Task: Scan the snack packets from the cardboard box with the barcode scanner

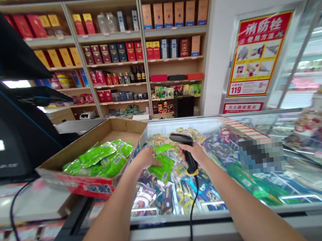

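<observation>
My left hand (147, 158) is closed on green snack packets (163, 168), held over the glass top of a chest freezer (208, 120). More than one packet seems to be in it, one behind the other. In my right hand (193, 153) is a black barcode scanner (189, 160) with a yellow-trimmed butt, gripped by its handle. Its head points left, above the packets. A black cable (193, 214) hangs from the handle toward me. Left of my hands, an open cardboard box (78, 187) holds several more green packets (103, 157).
A black point-of-sale terminal (6, 127) stands at the left, its cable (13, 220) looping down the counter. Shelves of boxed goods (106, 53) line the back wall. A red-and-yellow hydrant sign (258, 55) hangs on the white pillar. Wrapped frozen goods (184, 195) show through the freezer glass.
</observation>
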`<act>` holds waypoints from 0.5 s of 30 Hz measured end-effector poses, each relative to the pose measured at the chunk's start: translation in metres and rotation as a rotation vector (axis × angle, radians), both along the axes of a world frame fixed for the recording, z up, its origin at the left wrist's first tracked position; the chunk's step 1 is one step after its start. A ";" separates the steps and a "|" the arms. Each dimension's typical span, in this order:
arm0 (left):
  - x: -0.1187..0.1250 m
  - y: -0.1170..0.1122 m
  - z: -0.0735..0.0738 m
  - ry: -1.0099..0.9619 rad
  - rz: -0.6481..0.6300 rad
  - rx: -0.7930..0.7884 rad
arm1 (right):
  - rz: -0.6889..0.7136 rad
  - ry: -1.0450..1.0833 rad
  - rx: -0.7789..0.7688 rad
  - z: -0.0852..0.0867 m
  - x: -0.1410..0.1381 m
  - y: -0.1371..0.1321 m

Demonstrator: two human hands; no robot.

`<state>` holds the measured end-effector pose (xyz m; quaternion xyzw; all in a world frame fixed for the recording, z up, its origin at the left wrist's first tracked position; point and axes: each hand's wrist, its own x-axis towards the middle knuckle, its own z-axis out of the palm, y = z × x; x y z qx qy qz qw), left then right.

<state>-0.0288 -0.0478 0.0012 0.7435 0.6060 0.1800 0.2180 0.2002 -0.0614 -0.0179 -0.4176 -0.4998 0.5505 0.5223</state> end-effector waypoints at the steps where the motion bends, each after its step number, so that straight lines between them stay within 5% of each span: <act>1: -0.004 0.001 0.002 -0.081 -0.042 -0.046 | 0.005 0.002 -0.004 0.000 0.000 0.000; 9: 0.003 -0.006 0.005 -1.248 -0.011 -0.337 | 0.002 0.062 0.016 0.001 0.004 0.001; 12: 0.013 -0.006 0.002 -1.518 -0.045 -0.370 | -0.014 0.125 0.013 0.004 0.006 0.001; 15: 0.024 -0.002 -0.008 -1.705 0.081 -0.292 | 0.034 0.181 0.029 0.005 0.006 -0.001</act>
